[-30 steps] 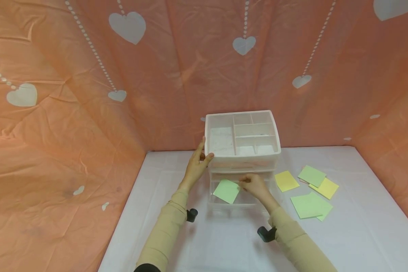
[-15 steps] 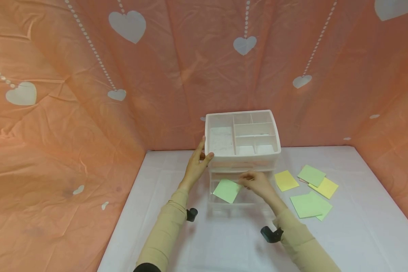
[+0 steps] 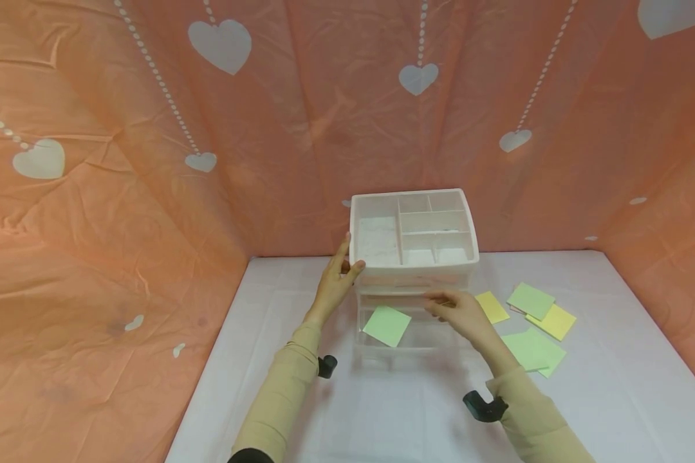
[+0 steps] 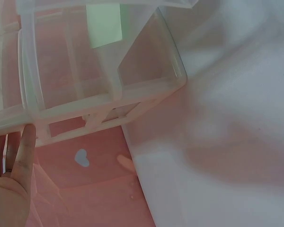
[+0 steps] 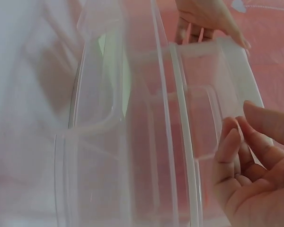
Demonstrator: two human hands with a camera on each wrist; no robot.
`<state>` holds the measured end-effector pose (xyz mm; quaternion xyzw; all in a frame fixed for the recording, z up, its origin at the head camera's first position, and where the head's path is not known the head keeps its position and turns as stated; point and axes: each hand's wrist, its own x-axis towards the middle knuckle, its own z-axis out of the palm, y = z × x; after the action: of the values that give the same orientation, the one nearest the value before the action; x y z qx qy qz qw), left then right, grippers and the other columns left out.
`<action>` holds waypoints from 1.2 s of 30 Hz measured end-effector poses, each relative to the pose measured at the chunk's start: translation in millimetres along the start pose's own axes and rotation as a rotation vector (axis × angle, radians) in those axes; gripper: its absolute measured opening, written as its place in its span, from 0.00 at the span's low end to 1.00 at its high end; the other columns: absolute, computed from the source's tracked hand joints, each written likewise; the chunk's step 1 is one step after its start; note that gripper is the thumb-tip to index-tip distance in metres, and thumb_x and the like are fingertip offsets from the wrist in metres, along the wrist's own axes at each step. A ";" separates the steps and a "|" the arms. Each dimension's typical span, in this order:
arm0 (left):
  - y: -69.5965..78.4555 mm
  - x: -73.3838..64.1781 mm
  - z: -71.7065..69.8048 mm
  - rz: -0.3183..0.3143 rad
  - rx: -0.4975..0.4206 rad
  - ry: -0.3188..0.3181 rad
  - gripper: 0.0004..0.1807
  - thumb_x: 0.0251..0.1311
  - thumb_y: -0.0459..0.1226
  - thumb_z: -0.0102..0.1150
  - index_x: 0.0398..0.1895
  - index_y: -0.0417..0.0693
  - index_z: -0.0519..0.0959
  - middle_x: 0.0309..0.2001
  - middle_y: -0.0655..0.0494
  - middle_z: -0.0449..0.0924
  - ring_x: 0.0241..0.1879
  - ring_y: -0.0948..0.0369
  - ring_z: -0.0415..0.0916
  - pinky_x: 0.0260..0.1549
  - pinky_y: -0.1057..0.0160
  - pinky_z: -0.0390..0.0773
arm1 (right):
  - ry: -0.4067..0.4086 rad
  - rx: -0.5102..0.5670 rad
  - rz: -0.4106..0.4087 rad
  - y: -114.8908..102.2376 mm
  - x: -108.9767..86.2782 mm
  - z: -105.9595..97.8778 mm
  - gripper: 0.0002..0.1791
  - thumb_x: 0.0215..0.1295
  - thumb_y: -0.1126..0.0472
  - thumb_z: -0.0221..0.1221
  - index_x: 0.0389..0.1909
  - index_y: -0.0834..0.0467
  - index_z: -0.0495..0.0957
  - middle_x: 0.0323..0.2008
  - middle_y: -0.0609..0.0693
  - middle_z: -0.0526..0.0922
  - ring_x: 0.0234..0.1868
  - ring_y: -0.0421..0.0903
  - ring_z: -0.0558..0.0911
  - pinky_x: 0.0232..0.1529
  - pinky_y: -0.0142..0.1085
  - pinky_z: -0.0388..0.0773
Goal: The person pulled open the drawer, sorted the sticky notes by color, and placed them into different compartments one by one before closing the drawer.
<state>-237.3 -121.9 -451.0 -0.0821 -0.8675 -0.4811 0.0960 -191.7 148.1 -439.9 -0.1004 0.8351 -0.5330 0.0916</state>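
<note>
Head view, left hand (image 3: 334, 283): is gripping the near left corner of the drawer organizer (image 3: 414, 266), the thumb on the top rim and the fingers along the side. This support seems wise, since such a light body could slide when somebody touches it.
Head view, right hand (image 3: 459, 314): is hovering at the right part of the pulled-out drawer (image 3: 419, 337), with loosely bent fingers. I am seeing nothing in this grip.
Head view, green sticky-note pad (image 3: 387, 326): is lying in the left part of the drawer, turned a little askew. Good handling, I judge, means keeping paper below the drawer rim and not bending its corners.
Head view, notes at the right: a yellow sticky-note pad (image 3: 492, 307) is lying just beside the right hand, partly covered by it; two green pads (image 3: 529, 350) and an overlapping pile (image 3: 531, 300) are resting on the white table (image 3: 382, 405).
Left wrist view, organizer walls: are looking smooth, thin and translucent, with rounded corners; the pad is showing pale green and square-edged through them.
Left wrist view, left fingers: are pressing at the rim edge; a steady, gentle pressure should suffice.
Right wrist view, right thumb and fingers: are bending toward each other, holding nothing visible. Moving them clear of the thin plastic edges would be careful work.
Right wrist view, drawer front: is standing clear and glossy, with a curved outline.
</note>
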 end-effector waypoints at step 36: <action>1.2 -1.7 0.0 -0.019 -0.003 -0.001 0.43 0.53 0.67 0.42 0.72 0.73 0.44 0.49 0.50 0.69 0.40 0.58 0.73 0.37 0.63 0.73 | 0.169 -0.154 0.324 110.9 -61.5 -94.0 0.34 0.66 0.48 0.54 0.64 0.67 0.61 0.51 0.62 0.77 0.34 0.21 0.70 0.39 0.26 0.70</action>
<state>-235.4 -121.4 -450.5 -0.0744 -0.8677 -0.4831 0.0909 -164.7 292.1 -498.8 0.0738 0.8833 -0.4525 0.0977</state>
